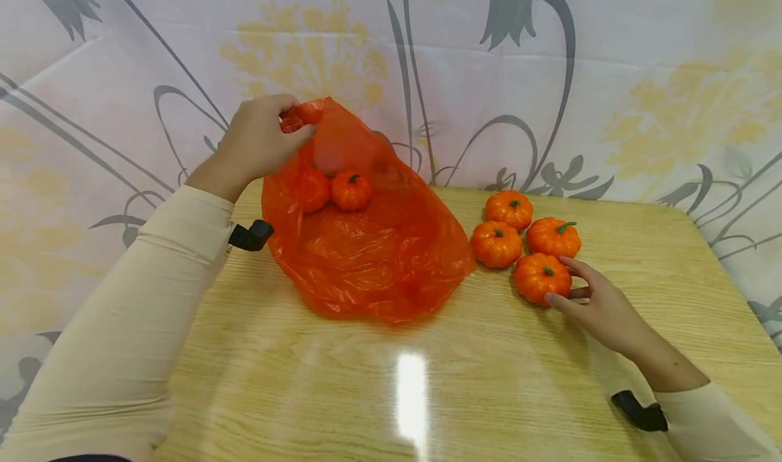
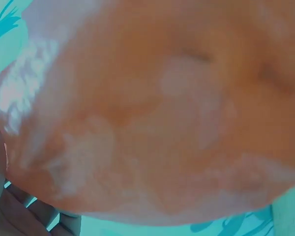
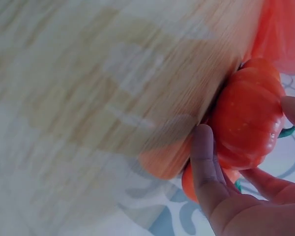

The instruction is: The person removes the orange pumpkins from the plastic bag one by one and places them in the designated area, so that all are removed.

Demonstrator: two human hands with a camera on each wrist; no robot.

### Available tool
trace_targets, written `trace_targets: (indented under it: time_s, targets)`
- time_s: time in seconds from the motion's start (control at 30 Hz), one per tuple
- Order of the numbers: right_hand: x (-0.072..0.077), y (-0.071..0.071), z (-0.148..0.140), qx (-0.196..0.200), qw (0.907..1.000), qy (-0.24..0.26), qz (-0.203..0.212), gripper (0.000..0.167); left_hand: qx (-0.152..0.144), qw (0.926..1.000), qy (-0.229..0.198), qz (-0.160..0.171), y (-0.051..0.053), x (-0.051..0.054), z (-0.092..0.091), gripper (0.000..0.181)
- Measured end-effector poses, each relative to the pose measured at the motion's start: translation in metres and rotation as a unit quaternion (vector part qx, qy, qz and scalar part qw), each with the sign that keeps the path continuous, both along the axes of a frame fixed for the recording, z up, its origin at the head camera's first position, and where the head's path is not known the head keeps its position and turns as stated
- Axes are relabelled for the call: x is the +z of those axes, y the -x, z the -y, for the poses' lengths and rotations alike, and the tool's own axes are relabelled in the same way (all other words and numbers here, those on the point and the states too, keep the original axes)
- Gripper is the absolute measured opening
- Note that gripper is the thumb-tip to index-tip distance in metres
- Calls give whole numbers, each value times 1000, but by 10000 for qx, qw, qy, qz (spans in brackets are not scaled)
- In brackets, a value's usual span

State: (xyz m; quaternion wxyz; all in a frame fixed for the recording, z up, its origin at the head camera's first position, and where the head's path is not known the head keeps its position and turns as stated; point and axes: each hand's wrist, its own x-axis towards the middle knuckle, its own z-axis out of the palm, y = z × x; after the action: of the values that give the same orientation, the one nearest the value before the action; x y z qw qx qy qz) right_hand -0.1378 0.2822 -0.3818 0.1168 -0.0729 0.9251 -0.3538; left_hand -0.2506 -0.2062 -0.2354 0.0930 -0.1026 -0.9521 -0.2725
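My left hand (image 1: pixel 259 136) pinches the upper rim of an orange-red plastic bag (image 1: pixel 366 258), lifting that side. The bag lies wide-mouthed on the table, with two small orange pumpkins inside, one at its left (image 1: pixel 314 190) and one beside it (image 1: pixel 351 190). In the left wrist view the blurred bag (image 2: pixel 152 123) covers most of the picture, and only part of the left hand (image 2: pixel 24 211) shows. My right hand (image 1: pixel 601 306) grips a small pumpkin (image 1: pixel 542 279) from its right side, thumb and fingers about it. Close up, fingertips (image 3: pixel 204 140) touch the pumpkin (image 3: pixel 248 115).
Three more pumpkins, at the back (image 1: pixel 508 209), left (image 1: pixel 496 244) and right (image 1: pixel 553 237), cluster right of the bag by the gripped one. Everything stands on a wood-grain table (image 1: pixel 342 387). Behind it hangs a flower-patterned cloth (image 1: pixel 452 75).
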Motion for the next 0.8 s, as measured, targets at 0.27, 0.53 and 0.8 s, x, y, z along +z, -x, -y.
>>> trace_targets:
  time_s: [0.27,0.53,0.8]
  targets:
    - [4,-8,8,-187,9912,-278,-1282,62,132,9998,-108,-97,-5,14,9,29]
    - [29,-28,69,301,9260,305,-3752,34,128,9999,21,15,-12,30,16,31]
    - [41,-34,143,1582,9279,749,-3291,33,134,9998,13,169,-18,33,19,30]
